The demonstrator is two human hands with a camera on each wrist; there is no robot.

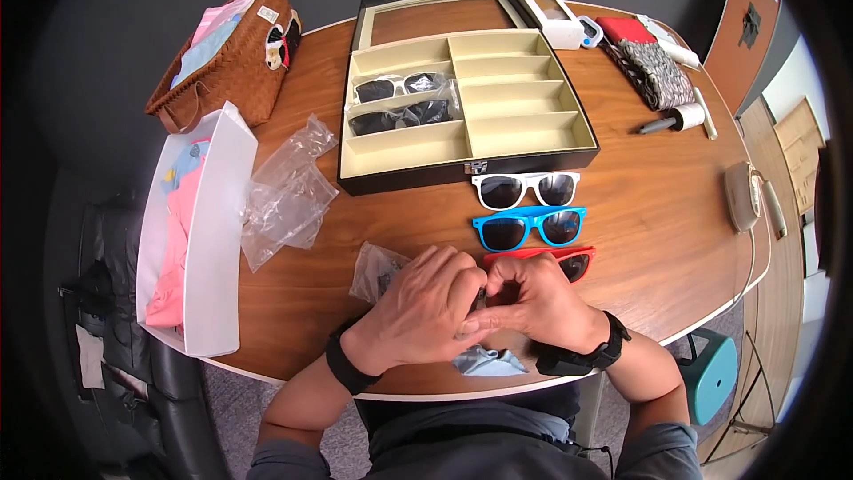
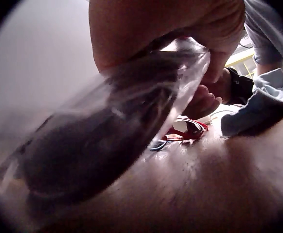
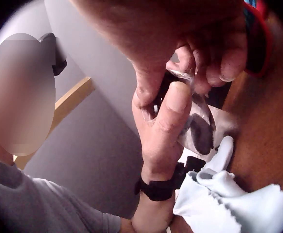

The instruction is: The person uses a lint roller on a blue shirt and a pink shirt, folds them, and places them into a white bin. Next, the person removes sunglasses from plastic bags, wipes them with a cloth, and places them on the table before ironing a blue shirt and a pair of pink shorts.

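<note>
Close to the table's front edge, my left hand (image 1: 426,307) grips dark sunglasses (image 2: 98,136) inside a clear plastic bag (image 1: 373,268). My right hand (image 1: 551,307) meets it and pinches the bag's end between thumb and fingers. Most of the bagged pair is hidden by the hands in the head view. Just beyond the right hand lie red sunglasses (image 1: 579,265), partly covered by it, then blue sunglasses (image 1: 537,227) and white sunglasses (image 1: 526,191) in a column. A pale blue cloth (image 3: 229,204) with a zigzag edge lies under the hands.
Behind stands an open black case (image 1: 524,132) with cream compartments, holding bagged white sunglasses (image 1: 391,88) and bagged dark sunglasses (image 1: 400,117). Crumpled plastic bags (image 1: 289,209), a white bin (image 1: 213,249) and a woven basket (image 1: 253,80) stand left. A lint roller (image 1: 684,117) lies right.
</note>
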